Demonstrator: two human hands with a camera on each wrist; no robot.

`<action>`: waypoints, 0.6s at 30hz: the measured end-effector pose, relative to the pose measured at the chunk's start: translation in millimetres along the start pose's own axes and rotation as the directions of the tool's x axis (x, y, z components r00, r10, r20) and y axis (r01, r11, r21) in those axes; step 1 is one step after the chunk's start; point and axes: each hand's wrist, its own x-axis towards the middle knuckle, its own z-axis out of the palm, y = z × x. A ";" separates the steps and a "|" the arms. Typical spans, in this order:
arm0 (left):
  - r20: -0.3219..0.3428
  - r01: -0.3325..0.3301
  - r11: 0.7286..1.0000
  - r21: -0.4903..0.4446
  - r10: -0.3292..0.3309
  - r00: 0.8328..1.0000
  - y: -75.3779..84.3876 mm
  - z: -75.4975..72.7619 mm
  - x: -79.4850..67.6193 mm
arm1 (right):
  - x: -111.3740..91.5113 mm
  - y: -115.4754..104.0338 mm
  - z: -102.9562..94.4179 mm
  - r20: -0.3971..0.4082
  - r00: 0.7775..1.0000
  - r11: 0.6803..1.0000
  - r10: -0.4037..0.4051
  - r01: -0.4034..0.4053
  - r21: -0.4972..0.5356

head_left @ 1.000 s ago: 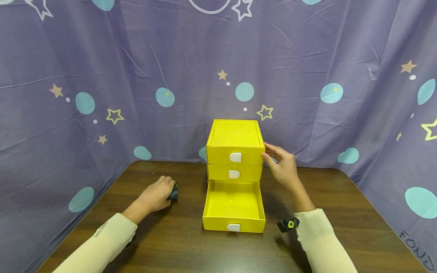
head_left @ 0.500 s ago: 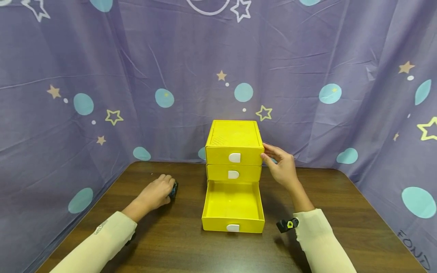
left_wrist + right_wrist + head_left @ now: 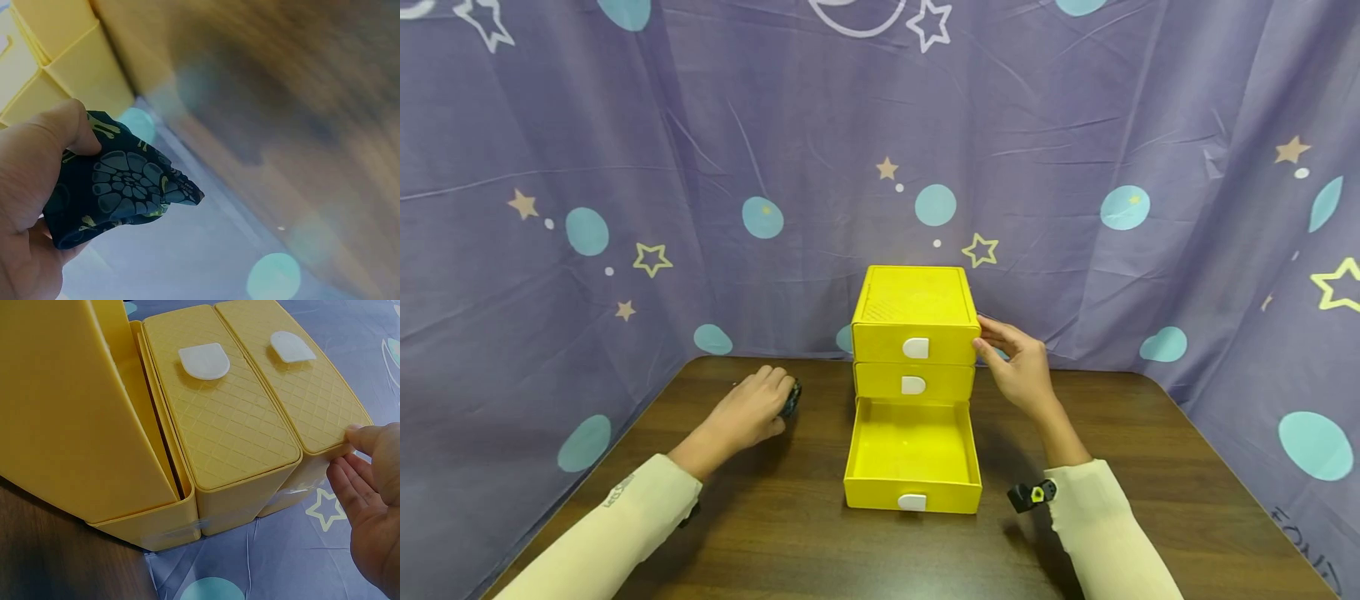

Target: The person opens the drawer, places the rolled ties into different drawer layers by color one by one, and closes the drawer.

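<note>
My left hand (image 3: 747, 414) grips a dark folded cloth (image 3: 125, 184) with a grey-blue flower print and small yellow-green marks. In the head view it is left of the yellow drawer unit (image 3: 917, 296), and most of the cloth (image 3: 792, 400) is hidden behind my fingers. My right hand (image 3: 1022, 368) holds the unit's upper right front corner, thumb on the front and fingers along the side. The bottom drawer (image 3: 913, 446) is pulled out with nothing in it. The top drawer (image 3: 300, 381) and middle drawer (image 3: 219, 425) are closed, each with a white handle.
The unit stands on a brown wooden table (image 3: 760, 542). A purple curtain (image 3: 820, 108) with stars and blue spots hangs close behind the table. A black strap device (image 3: 1032, 496) sits at my right wrist.
My left hand has moved slightly up and to the right with the cloth, away from me. The right hand and the drawer unit have stayed in place.
</note>
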 end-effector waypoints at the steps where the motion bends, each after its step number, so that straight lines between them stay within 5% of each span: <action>1: -0.010 -0.005 1.000 0.001 0.005 1.000 1.0 -2.6 1.9 | 0.1 0.1 0.1 0.000 1.000 1.000 -0.002 0.002 0.004; 18: -0.086 -0.098 0.995 0.014 0.099 0.991 29.8 -55.2 26.2 | 0.5 2.1 -0.8 0.006 1.000 1.000 -0.007 0.007 -0.006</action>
